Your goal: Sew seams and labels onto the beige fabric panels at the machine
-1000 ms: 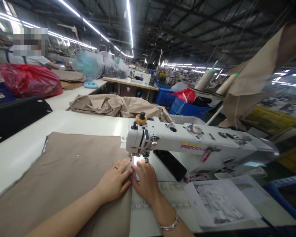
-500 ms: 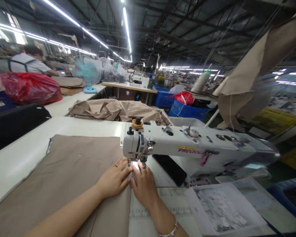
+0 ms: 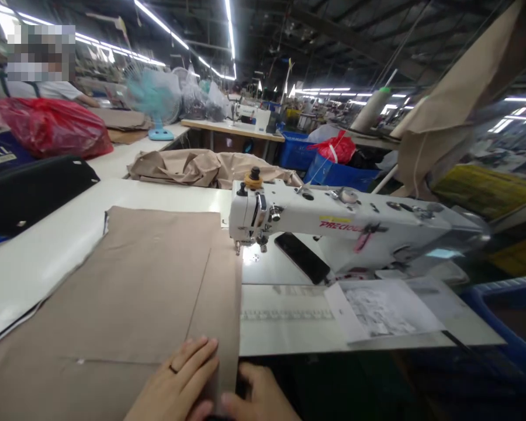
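Okay, left hand (image 3: 182,371) rests flat, fingers extended, on tan cloth (image 3: 149,292) across the tabletop (image 3: 170,196) by the sewing machine (image 3: 298,216); right hand (image 3: 263,397) at cloth edge, grip unclear. Keep edge straight, unstretched.

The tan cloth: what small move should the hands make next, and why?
Perhaps guide the tan cloth forward: the left hand lies on it, the right hand is at its right edge, and that edge runs toward the sewing machine.
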The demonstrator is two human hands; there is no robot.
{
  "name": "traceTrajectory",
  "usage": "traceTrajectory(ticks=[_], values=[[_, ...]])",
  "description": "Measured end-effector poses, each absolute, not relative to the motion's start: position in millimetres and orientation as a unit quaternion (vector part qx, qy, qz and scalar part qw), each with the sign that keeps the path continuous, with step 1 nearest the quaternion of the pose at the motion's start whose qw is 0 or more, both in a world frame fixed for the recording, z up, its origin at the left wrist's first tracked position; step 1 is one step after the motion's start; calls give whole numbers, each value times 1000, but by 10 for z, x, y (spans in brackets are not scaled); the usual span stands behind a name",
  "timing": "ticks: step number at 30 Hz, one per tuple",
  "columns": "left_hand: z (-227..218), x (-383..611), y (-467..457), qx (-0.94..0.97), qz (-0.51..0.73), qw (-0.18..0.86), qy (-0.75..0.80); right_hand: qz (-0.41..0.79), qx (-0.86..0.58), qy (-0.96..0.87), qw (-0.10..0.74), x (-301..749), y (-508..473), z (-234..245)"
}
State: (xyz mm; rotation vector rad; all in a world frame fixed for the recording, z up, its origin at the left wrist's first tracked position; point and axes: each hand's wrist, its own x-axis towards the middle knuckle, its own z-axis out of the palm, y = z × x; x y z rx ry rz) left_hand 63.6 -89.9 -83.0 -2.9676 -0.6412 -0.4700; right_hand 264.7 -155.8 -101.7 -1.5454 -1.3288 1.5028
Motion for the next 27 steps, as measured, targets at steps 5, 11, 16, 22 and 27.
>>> traceTrajectory(ticks=[5, 11, 16, 22, 27], values=[[-934, 680, -1122, -954, -202, 47, -218, 649, -575, -346, 359, 2413, -1514, -1053], [-777, 717, -1210, -920, -359, 20, -157, 697, -551, -305, 343, 2457, -1588, -1008], [-636, 720, -1188, -942, -309, 52, -122, 665, -578, -312, 357, 2497, -1626, -930], [-585, 775, -1190, -946, -300, 28, -120, 659, -579, -334, 344, 2507, -1632, -926], [-600, 797, -1156, -956, -267, 38, -117, 623, -630, -366, 284, 2486, -1652, -963]])
